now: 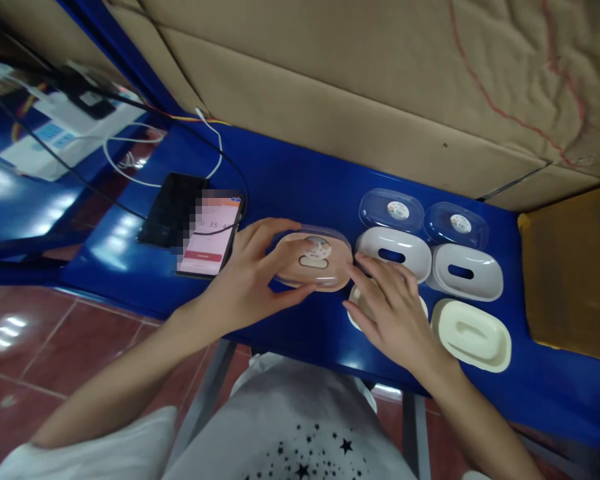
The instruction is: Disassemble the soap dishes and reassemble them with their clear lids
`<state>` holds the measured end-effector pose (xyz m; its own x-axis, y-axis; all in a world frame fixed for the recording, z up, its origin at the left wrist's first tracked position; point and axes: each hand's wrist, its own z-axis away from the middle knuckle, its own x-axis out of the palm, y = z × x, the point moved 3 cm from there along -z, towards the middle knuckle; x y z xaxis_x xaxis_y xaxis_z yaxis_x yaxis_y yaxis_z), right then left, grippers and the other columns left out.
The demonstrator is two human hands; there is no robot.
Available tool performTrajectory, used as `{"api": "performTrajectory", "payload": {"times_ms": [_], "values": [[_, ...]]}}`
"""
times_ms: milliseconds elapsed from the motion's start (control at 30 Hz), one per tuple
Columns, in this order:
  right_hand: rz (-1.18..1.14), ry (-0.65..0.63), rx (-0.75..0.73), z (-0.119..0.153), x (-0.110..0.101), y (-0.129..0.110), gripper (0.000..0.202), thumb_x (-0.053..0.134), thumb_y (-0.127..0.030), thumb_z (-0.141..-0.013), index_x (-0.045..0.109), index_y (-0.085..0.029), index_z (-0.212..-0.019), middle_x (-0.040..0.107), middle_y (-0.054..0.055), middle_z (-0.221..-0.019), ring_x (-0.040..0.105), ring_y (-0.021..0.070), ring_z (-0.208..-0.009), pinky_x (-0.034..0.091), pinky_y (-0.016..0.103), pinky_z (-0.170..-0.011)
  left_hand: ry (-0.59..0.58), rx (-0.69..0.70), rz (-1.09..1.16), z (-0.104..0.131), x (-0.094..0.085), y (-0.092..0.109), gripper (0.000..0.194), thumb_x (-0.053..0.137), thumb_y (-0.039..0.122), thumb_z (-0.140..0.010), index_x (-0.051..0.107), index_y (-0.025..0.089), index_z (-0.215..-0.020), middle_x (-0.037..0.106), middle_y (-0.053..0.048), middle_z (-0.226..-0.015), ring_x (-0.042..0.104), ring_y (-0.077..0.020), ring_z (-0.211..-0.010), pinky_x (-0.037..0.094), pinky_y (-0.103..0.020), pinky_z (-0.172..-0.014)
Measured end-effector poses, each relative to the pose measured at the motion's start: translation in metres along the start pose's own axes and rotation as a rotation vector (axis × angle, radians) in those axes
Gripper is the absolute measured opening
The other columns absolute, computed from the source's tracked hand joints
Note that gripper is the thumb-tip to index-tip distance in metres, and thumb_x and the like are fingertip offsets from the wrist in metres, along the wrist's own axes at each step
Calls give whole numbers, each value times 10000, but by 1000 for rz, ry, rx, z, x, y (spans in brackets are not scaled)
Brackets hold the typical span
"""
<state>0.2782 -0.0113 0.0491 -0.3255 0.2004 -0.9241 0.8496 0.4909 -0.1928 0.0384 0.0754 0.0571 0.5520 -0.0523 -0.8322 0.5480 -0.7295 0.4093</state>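
Observation:
A pink oval soap box (293, 272) with a clear lid and a round sticker lies on the blue table. My left hand (253, 273) is closed around its left part, thumb at the near edge and fingers across the lid. My right hand (393, 300) has its fingers apart, the fingertips at the box's right end; whether they press on it I cannot tell. Under that hand a cream inner tray (423, 305) is partly hidden. Just beyond stands a white oval base (417, 257) with a slot.
Farther right are another white base (493, 279), a cream tray (497, 350) and two clear lids (373, 208) (433, 215) with stickers. A brown taped carton (573, 267) bounds the right side. At left lie a lit phone (207, 240), a black device (167, 210) and cables.

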Motion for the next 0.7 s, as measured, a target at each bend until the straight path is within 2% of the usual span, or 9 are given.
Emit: {"api": "performTrajectory", "payload": {"times_ms": [133, 267, 467, 600, 700], "values": [[23, -12, -12, 1, 4, 1, 517, 634, -302, -1089, 508, -184, -1576, 645, 172, -1548, 597, 328, -1420, 438, 537, -1183, -44, 60, 26, 5, 16, -3, 529, 774, 351, -997, 571, 277, -1479, 592, -151, -1480, 544, -379, -1466, 485, -607, -1195], [20, -31, -41, 2, 7, 2, 480, 629, -288, -1086, 547, -181, -1546, 611, 179, -1586, 576, 337, -1445, 431, 543, -1193, -69, 37, 61, 12, 22, -9, 597, 766, 329, -1013, 521, 282, -1555, 529, -168, -1582, 450, -402, -1561, 457, -642, -1237], [-7, -93, -36, 4, 7, 2, 549, 616, -260, -1088, 486, -201, -1619, 586, 162, -1625, 553, 317, -1480, 408, 541, -1233, -141, 74, 29, 21, 29, -12, 840, 728, 268, -1032, 266, 281, -1734, 202, -239, -1806, 216, -459, -1681, 383, -717, -1274], [-19, -136, -35, 3, 7, 2, 632, 586, -233, -1094, 385, -232, -1693, 544, 141, -1674, 541, 293, -1513, 391, 530, -1257, -140, 67, 10, 23, 30, -14, 878, 750, 265, -1016, 254, 284, -1740, 207, -241, -1808, 222, -454, -1682, 387, -709, -1278], [-13, -136, -24, 3, 8, 3, 645, 583, -237, -1095, 372, -255, -1705, 549, 126, -1673, 558, 291, -1503, 390, 528, -1256, -126, 71, -13, 23, 30, -13, 894, 778, 267, -996, 276, 316, -1734, 242, -220, -1805, 277, -455, -1665, 417, -704, -1262]]}}
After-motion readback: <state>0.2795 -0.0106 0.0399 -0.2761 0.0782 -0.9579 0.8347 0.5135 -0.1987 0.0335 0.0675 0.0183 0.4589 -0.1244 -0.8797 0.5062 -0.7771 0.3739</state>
